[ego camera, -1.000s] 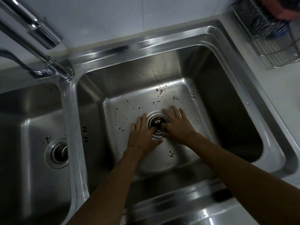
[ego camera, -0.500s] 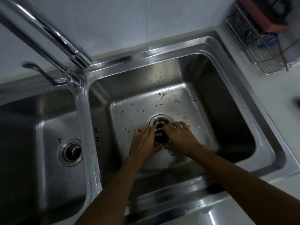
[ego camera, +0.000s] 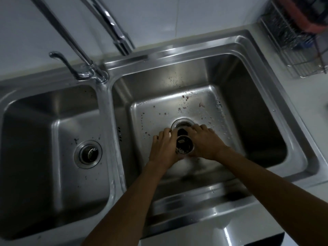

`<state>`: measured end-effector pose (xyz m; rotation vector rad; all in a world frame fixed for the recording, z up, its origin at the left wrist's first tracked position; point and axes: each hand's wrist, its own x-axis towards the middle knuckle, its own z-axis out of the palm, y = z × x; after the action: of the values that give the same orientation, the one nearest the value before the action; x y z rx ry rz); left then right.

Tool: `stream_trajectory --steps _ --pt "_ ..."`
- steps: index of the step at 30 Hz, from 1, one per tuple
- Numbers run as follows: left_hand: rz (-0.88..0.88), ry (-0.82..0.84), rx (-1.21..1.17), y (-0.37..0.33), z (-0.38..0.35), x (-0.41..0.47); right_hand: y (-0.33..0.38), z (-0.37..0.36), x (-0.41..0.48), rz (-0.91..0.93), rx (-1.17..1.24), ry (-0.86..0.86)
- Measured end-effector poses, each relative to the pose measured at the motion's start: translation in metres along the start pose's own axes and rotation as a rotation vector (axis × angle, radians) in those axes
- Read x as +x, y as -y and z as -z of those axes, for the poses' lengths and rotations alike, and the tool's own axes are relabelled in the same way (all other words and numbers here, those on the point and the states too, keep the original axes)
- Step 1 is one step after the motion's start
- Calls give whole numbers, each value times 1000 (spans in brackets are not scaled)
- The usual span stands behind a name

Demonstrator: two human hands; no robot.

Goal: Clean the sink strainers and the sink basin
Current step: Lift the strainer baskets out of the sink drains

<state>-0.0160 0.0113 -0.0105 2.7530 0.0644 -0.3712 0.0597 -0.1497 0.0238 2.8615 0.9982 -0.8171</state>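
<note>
A round metal strainer basket (ego camera: 184, 145) with dark scraps inside is held just above the floor of the right basin (ego camera: 248, 121). My left hand (ego camera: 164, 146) grips its left side and my right hand (ego camera: 206, 142) grips its right side. Behind the basket lies the open drain hole (ego camera: 182, 124). Small reddish food bits speckle the basin floor near the drain. The left basin (ego camera: 53, 139) has its own strainer (ego camera: 88, 153) seated in its drain.
A chrome faucet (ego camera: 113, 27) with a lever handle (ego camera: 62, 63) rises from the divider between the basins. A wire dish rack (ego camera: 298, 47) with an orange item stands on the counter at the back right. A white tiled wall runs behind the sink.
Both hands have lifted the strainer basket out of the right drain and brought it toward me. The view has shifted, showing more of the left basin.
</note>
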Motion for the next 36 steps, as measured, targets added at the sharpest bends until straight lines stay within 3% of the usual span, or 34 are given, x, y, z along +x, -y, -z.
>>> stream_trajectory --steps 7,14,21,24,28,31,36 --pt "-22 -283 -66 37 80 -46 67 79 7 81 60 -184" --pt "240 -494 -28 151 135 -119 206 111 40 340 57 -356" --pt "501 -79 67 269 112 -162 327 71 86 491 -123 -296" --pt "472 31 90 290 94 -152 356 38 110 327 -295 -116" --pt "372 60 75 308 72 -133 361 -4 134 138 -392 107" --pt "312 86 91 316 58 -129 353 -27 140 120 -468 194" --pt "283 175 132 329 53 -125 349 -32 143 165 -549 200"
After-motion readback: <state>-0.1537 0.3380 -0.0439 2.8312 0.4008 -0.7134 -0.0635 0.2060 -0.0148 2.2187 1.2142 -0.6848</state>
